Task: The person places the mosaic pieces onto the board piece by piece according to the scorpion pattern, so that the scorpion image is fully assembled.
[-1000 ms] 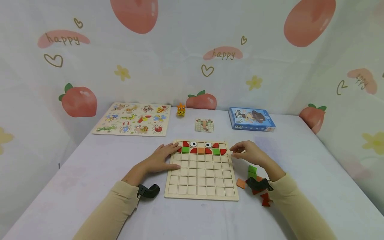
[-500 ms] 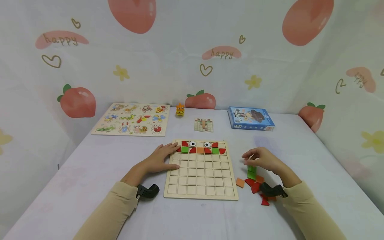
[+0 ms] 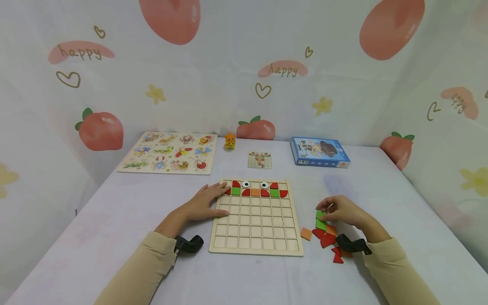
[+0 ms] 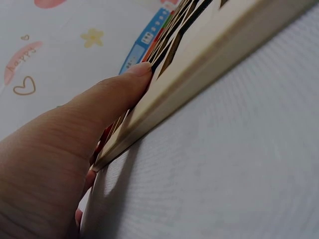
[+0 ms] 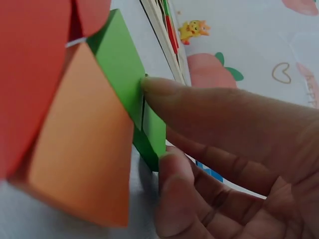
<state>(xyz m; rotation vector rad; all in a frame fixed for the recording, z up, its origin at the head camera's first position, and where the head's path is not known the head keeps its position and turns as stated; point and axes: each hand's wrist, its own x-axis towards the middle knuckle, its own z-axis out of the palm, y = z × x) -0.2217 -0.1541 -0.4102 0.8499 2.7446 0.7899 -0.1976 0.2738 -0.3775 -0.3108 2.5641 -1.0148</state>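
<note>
A wooden grid board (image 3: 256,242) lies in front of me, with red, green and orange tiles and two eye tiles in its top rows. My left hand (image 3: 201,204) rests on the board's left side, fingers spread; in the left wrist view the thumb (image 4: 112,97) lies over the rim. To the right of the board, my right hand (image 3: 345,212) pinches a green square tile (image 5: 155,130) by opposite edges, thumb on one side and fingertips on the other. A second green tile (image 3: 321,225) touches it on the near side.
Orange tiles (image 3: 306,234) and red tiles (image 3: 328,240) lie loose near my right wrist. Behind the board are a small pattern card (image 3: 260,160), an orange toy figure (image 3: 230,140), an insect puzzle board (image 3: 167,153) and a blue box (image 3: 320,151).
My right hand has moved from the board's upper right edge, right and towards me, down to the green tiles, and now pinches one. The left hand has stayed on the board.
</note>
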